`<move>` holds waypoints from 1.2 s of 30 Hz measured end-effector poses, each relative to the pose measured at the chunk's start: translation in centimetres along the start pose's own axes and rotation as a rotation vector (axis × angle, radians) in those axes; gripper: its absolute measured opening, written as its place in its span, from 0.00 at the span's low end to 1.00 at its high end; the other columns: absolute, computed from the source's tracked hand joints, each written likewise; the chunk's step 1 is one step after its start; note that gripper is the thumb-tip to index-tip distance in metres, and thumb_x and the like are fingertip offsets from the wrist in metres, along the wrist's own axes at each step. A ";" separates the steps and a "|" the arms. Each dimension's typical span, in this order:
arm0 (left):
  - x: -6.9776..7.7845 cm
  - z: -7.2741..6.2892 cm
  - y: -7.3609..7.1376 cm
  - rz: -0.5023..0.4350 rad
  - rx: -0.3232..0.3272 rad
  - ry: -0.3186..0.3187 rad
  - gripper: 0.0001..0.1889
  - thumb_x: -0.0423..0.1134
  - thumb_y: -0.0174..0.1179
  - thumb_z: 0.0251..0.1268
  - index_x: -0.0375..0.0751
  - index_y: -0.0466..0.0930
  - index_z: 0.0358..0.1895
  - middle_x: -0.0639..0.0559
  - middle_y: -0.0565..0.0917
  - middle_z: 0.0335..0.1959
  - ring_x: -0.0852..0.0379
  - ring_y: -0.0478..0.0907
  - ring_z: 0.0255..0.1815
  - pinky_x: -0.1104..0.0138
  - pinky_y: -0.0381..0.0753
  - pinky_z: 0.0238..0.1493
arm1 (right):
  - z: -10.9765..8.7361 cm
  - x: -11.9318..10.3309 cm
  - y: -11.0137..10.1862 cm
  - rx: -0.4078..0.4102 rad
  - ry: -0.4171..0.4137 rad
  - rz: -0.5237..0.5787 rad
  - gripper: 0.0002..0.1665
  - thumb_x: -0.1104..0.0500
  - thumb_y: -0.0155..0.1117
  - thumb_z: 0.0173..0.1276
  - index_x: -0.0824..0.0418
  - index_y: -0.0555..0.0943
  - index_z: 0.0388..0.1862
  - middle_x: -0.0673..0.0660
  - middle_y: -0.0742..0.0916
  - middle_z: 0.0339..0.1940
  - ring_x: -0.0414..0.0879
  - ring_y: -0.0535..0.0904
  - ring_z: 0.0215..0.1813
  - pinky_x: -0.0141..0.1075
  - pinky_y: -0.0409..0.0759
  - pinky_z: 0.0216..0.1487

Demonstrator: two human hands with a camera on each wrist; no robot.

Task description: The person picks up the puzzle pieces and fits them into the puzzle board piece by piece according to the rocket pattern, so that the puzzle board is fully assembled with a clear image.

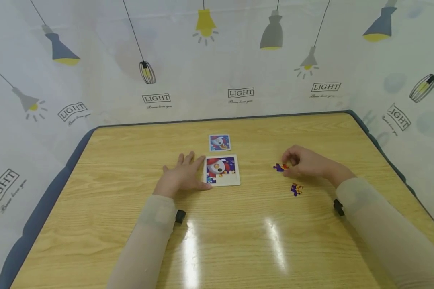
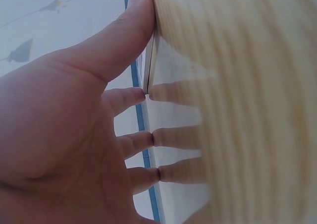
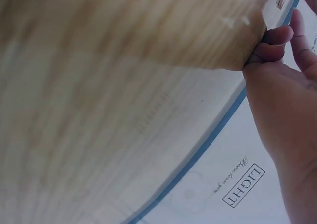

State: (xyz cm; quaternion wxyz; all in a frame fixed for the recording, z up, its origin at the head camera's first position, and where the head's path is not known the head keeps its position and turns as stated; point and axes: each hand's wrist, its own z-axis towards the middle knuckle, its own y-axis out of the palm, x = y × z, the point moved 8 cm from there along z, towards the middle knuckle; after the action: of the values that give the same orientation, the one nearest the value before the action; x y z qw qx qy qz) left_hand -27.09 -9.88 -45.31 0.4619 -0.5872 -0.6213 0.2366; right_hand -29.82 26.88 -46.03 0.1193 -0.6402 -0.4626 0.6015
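My left hand (image 1: 182, 176) lies spread on the table at the left side of a square puzzle board (image 1: 238, 170), its thumb at the near corner and index fingertip at the far one. In the left wrist view the thumb (image 2: 131, 30) is along the board's thin edge. The board carries a partly filled picture of a white-and-red figure on dark blue, with a bare patch at lower right. My right hand (image 1: 309, 162) pinches a purple-and-red puzzle piece (image 1: 280, 167) at the table between thumb and index finger, the other fingers curled. Another puzzle piece (image 1: 296, 189), purple and yellow, lies just nearer.
A small picture card (image 1: 220, 142) with a similar image lies just beyond the board. The wooden table (image 1: 130, 160) ends in a dark blue edge against a white curtain (image 1: 188, 72) printed with lamps.
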 end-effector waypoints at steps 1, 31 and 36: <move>0.0 -0.1 0.0 -0.001 0.001 0.000 0.59 0.73 0.67 0.63 0.64 0.41 0.89 0.47 0.34 0.92 0.37 0.27 0.91 0.19 0.32 0.78 | 0.1 0.1 -0.1 0.010 0.006 -0.012 0.23 0.50 0.79 0.67 0.59 0.81 0.54 0.58 0.77 0.47 0.50 0.71 0.47 0.39 0.73 0.46; 0.0 -0.1 0.0 0.006 0.015 0.005 0.58 0.72 0.67 0.64 0.64 0.41 0.89 0.47 0.33 0.92 0.37 0.27 0.91 0.18 0.34 0.77 | 0.0 -0.3 0.0 0.049 -0.003 -0.051 0.16 0.52 0.79 0.68 0.57 0.86 0.49 0.56 0.81 0.46 0.49 0.73 0.47 0.40 0.74 0.47; 0.1 -0.1 0.0 0.003 0.007 0.004 0.58 0.73 0.66 0.64 0.64 0.41 0.89 0.47 0.34 0.92 0.38 0.27 0.91 0.19 0.33 0.78 | -0.4 -0.4 0.1 0.055 0.001 -0.050 0.18 0.49 0.78 0.68 0.57 0.85 0.50 0.56 0.81 0.47 0.50 0.73 0.47 0.39 0.74 0.47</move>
State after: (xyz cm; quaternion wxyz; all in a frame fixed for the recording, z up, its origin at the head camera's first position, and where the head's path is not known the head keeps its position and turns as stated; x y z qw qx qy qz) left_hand -27.02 -9.84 -45.25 0.4645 -0.5870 -0.6188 0.2383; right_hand -29.41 26.69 -45.73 0.1521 -0.6255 -0.4616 0.6104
